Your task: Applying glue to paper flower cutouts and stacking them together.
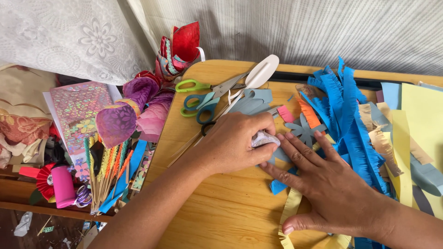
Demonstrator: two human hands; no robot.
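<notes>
- Head view: left hand (233, 145), fingers curled, pinches a small white wad (264, 138) against blue paper (280, 156).
- Right hand (323, 184), fingers spread flat, pins it to the table (221, 207).
- Fringed blue strips (355, 133) lie cut; scissors (203, 87) rest idle.

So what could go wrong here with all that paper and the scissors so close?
1. The left hand grips a small white thing, perhaps glue, over blue paper that the right hand flattens; fingers might get sticky or the paper might tear.
2. The scissors lie open just behind the hands, so a hand could bump the blades.
3. The fringed blue strips crowd the right arm and could be swept off the table.
</notes>
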